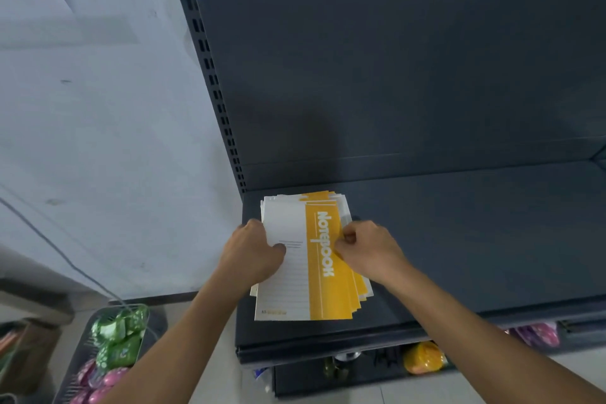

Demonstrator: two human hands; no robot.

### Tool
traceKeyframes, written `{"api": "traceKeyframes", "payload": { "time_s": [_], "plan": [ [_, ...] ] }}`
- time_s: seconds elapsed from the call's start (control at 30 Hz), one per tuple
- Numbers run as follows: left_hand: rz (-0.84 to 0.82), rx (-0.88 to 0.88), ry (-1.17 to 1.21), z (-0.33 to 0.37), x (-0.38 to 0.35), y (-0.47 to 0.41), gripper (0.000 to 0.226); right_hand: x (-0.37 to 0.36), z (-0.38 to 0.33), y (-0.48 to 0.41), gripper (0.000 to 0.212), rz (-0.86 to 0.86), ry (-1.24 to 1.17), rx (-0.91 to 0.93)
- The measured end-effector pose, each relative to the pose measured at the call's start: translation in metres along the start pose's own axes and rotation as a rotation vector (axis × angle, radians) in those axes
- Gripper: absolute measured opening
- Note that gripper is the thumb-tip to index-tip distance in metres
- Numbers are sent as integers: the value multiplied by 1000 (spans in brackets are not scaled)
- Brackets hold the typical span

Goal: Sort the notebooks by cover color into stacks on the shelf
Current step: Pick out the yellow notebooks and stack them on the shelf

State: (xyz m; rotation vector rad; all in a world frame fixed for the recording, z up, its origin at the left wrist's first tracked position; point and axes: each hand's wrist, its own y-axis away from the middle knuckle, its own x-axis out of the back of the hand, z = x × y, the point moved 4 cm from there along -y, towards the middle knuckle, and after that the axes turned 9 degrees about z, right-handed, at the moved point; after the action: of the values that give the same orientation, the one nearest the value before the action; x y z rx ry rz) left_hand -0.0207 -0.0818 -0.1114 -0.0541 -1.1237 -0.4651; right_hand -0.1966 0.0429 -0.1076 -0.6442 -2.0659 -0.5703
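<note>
Notebooks (311,259) — a fanned yellow-and-white stack on the dark shelf (459,239) — lie between the hands. Left hand (252,256) grips one edge; right hand (367,249) pinches the opposite edges. Thin, floppy, likely slippery — best pinched at edges.

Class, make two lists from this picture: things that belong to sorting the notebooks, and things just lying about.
Job: notebooks; shelf; left hand; right hand.
Lying about: basket with green packs and pink packs; yellow pack below the shelf.
</note>
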Motion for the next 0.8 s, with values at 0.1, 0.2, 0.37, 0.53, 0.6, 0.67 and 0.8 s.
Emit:
{"api": "traceKeyframes", "payload": {
  "time_s": [0.1,0.2,0.37,0.53,0.6,0.67,0.8],
  "plan": [
    [56,-11,-35,1,0,2,28,-2,-3,1,23,1,38,49],
    [97,-3,-66,0,1,3,27,-4,-4,3,24,-16,76,84],
    [93,15,-72,-3,4,2,29,-7,-1,4,19,-24,38,117],
    [72,17,-18,-3,8,2,17,-5,1,1,31,-64,-67,37],
    [61,35,15,-5,9,2,12,-5,0,-1,22,-79,-108,-1],
    [35,66,27,-5,9,5,17,-5,0,-4,18,-98,-177,-79],
    [23,72,-26,-6,7,8,28,-4,-1,-10,37,-112,-234,-169]
  ]
}}
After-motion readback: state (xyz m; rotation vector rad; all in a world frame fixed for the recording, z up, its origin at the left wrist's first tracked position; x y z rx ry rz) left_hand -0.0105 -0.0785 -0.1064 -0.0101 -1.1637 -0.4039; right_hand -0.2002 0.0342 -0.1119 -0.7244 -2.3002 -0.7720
